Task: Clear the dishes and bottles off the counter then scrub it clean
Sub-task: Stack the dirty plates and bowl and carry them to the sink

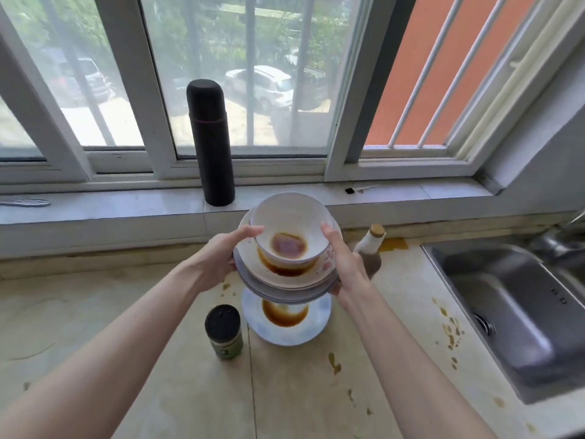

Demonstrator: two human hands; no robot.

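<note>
I have the stack [285, 282] of dirty dishes between both hands. My left hand [221, 258] clasps its left edge and my right hand [345, 261] its right edge, thumbs up against the bowl [291, 217] on top. I hold it from both sides because the pile is tall and the bowl sits a little askew, so it could slide. There is brown sauce pooled in the bowl and in the dish under it, which is why I keep it all level.

The stack is in the air over the surface [126, 312], right above one more sauce-stained plate [286, 332] lying there. A jar [224, 331] stands just left of that plate. A bottle [370, 248] stands behind my right hand. The sink [506, 299] on my right looks like the place for this load.

My fingers under the stack are hidden, and I can't count its plates. The bottle is half covered by my hand and the sink is cut off at the edge. A flask [210, 141] stands on the sill [126, 207]. Stains [451, 331] spot the surface near the sink.
</note>
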